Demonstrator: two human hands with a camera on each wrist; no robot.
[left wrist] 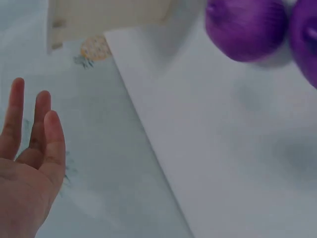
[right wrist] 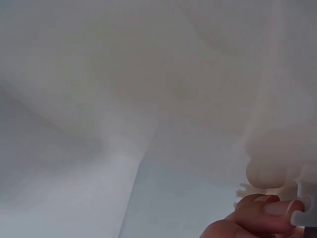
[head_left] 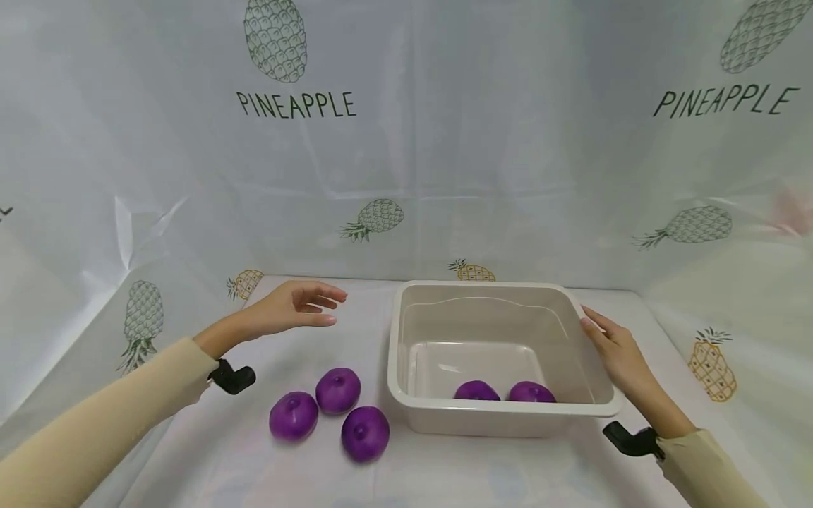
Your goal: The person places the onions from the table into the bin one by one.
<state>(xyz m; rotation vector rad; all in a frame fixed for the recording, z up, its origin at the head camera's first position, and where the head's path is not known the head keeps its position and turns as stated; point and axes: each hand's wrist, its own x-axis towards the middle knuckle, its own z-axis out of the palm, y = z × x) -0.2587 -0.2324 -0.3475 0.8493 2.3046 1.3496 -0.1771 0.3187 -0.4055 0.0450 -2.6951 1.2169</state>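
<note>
Pineapple-print sheeting covers the worktop (head_left: pixel 209 451), where my open left hand (head_left: pixel 288 308) hovers beyond three purple onions (head_left: pixel 338 390) while my right hand (head_left: pixel 615 347) lies flat-fingered against the tub (head_left: pixel 502 413), which I should steady before reaching.

Head view: looked forward and down from above the table, wide, both arms in frame.
Left wrist view: sat close above the left hand (left wrist: pixel 25 168), facing the tabletop; purple fruit (left wrist: pixel 246 27) at upper right.
Right wrist view: pressed very near the tub (right wrist: pixel 277 163); fingertips (right wrist: pixel 270 208) at lower right.
Shared: tub (head_left: pixel 504 409), fruit (head_left: pixel 338 389).
</note>
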